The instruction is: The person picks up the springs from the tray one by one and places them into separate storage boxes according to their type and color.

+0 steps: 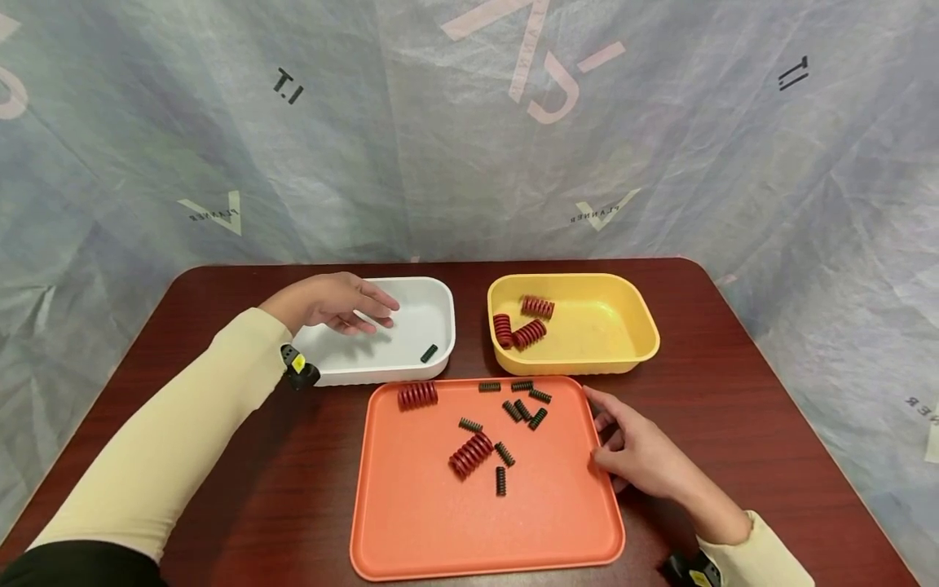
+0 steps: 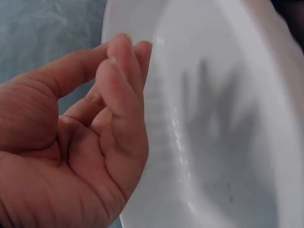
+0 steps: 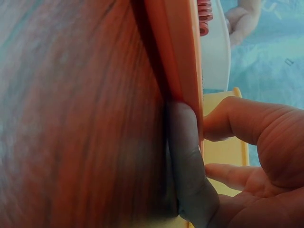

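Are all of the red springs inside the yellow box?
No, two red springs lie on the orange tray, while three others are in the yellow box.

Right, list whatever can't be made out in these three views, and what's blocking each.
Head: the white plastic tub's far left corner, covered by the left hand.
Head: coil counts of the small dark green compression springs, too small.
Left wrist: the tub's right-side rim, blurred.
Right wrist: most of the orange tray's top surface, hidden by its raised edge.
Right wrist: a red compression spring, cut off by the top edge.
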A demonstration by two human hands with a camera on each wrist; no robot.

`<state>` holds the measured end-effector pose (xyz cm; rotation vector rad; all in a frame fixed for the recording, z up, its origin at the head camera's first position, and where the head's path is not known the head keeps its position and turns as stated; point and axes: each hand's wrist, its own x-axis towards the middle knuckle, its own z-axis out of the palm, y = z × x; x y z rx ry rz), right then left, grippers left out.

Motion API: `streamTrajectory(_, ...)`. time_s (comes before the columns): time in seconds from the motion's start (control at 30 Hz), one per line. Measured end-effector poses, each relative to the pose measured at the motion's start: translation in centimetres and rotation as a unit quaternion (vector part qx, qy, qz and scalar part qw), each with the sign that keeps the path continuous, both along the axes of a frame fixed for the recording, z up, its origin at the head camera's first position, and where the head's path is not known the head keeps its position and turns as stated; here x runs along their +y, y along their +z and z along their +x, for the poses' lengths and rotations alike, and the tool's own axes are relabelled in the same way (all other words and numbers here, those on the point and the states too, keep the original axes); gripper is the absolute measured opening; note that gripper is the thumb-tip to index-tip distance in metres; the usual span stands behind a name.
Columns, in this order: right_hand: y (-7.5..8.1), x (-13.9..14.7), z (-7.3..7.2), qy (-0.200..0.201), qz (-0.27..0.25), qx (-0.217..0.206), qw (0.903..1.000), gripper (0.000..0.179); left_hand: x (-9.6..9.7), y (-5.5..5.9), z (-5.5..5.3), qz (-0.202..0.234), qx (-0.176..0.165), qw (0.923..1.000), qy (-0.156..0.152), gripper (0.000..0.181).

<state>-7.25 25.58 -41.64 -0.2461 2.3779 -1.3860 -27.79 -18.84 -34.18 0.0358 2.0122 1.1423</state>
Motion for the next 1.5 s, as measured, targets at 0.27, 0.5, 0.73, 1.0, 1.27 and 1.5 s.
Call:
streamTrajectory(0.27, 0.0, 0.0, 0.0, 0.000, -0.001, 0.002, 1.0000, 0.085, 0.2, 0.6, 1.9, 0.028, 0.035, 0.9989, -0.012, 0.049)
streamTrajectory(0.5, -0.1, 0.1, 0.0, -0.002, 0.000, 0.003, 1.0000, 0.085, 0.8, 0.7, 3.6, 0.058, 0.066, 0.9961, -0.011, 0.048)
streamTrajectory(0.73, -0.1, 0.1, 0.0, -0.001, -0.002, 0.001, 1.0000, 0.085, 2.0, 0.6, 5.8, 0.098, 0.084, 0.9911, -0.032, 0.047)
streamTrajectory(1.0, -0.1, 0.1, -0.1, -0.003, -0.001, 0.002, 1.0000, 0.086, 3.5, 0.5, 8.0, 0.122, 0.083, 0.9884, -0.036, 0.044)
streamTrajectory(1.27, -0.1, 0.0, -0.1, -0.009, 0.005, 0.003, 0.9999, 0.085, 5.3, 0.0, 10.1, 0.160, 0.076, 0.9831, -0.045, 0.040)
streamTrajectory(1.5, -0.1, 0.0, -0.1, -0.011, 0.013, 0.004, 0.9998, 0.084, 6.5, -1.5, 11.4, 0.183, 0.059, 0.9798, -0.056, 0.044)
